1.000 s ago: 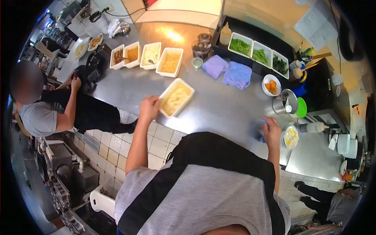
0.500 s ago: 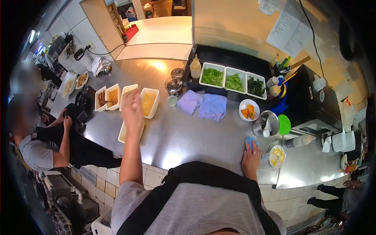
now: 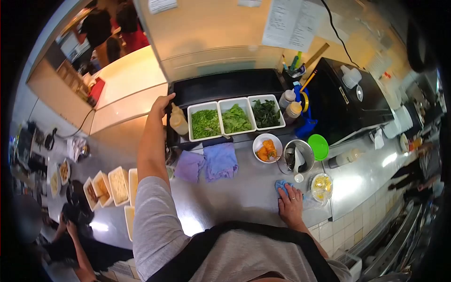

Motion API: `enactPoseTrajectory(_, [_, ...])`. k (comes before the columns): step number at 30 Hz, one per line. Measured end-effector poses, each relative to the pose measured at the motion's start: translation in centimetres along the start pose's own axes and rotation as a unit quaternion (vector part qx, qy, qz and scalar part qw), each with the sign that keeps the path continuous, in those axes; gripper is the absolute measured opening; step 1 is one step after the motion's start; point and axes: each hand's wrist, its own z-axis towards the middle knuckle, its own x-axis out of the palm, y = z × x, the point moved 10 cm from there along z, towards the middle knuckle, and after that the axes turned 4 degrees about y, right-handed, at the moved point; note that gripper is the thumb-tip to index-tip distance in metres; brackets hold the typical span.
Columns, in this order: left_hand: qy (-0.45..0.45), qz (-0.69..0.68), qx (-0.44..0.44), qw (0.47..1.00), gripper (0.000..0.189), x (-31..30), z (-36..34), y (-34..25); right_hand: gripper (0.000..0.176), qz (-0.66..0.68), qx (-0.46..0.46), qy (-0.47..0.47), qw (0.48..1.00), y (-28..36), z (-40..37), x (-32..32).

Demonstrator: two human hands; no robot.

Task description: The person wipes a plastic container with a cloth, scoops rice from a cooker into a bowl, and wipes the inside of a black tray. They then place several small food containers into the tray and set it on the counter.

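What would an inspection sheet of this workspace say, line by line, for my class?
Surface: shiny grey metal counter, bright glare patches.
Job's things: crumpled blue cloth; long black rack with three white rectangular tubs of greens.
Clutter: folded purple and blue-violet cloths, white round bowl of orange food, silver metal pot, bright green round lid.
Hands: right hand on the blue cloth; left hand at the rack's left end, grip unclear.
Cables: thin black cable, upper right.
Surroundings: another person, lower left; pale floor tiles.
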Motion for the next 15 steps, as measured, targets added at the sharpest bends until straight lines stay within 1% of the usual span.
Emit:
enactPoseTrajectory(1, [0.006,-0.005,-0.007,1.0,0.022,0.4,0.6,0.2,0.043,0.003,0.001,-0.005,1.0,0.1,0.1,0.0])
enactPoseTrajectory(4, [-0.008,-0.099,-0.043,0.994,0.025,1.1,0.2,0.0,0.045,0.008,-0.001,-0.014,1.0,0.0,0.1,-0.1])
enactPoseTrajectory(6, [0.045,-0.175,-0.034,0.983,0.026,2.0,0.8,-0.8,0.044,0.009,0.001,-0.017,1.0,0.1,0.2,-0.3])
enactPoseTrajectory(7, [0.069,-0.214,-0.029,0.974,0.026,2.7,-0.7,-2.1,0.044,0.011,0.0,-0.018,1.0,0.3,0.2,-0.4])
enactPoseTrajectory(8, [0.049,-0.195,-0.061,0.978,0.026,2.4,-2.2,-2.9,0.044,0.01,0.0,-0.019,1.0,0.3,0.2,-0.4])
enactPoseTrajectory(11, [0.083,-0.266,0.022,0.96,0.026,1.5,-0.2,-6.3,0.044,0.007,-0.003,-0.028,1.0,0.3,0.0,-0.3])
enactPoseTrajectory(14, [0.111,-0.29,0.075,0.948,0.029,1.1,-0.2,-10.9,0.044,0.003,-0.01,-0.038,0.999,0.7,-0.1,-0.6])
enactPoseTrajectory(15, [0.109,-0.282,0.072,0.951,0.029,1.0,-0.9,-12.3,0.044,0.003,-0.012,-0.042,0.999,0.8,-0.1,-0.7])
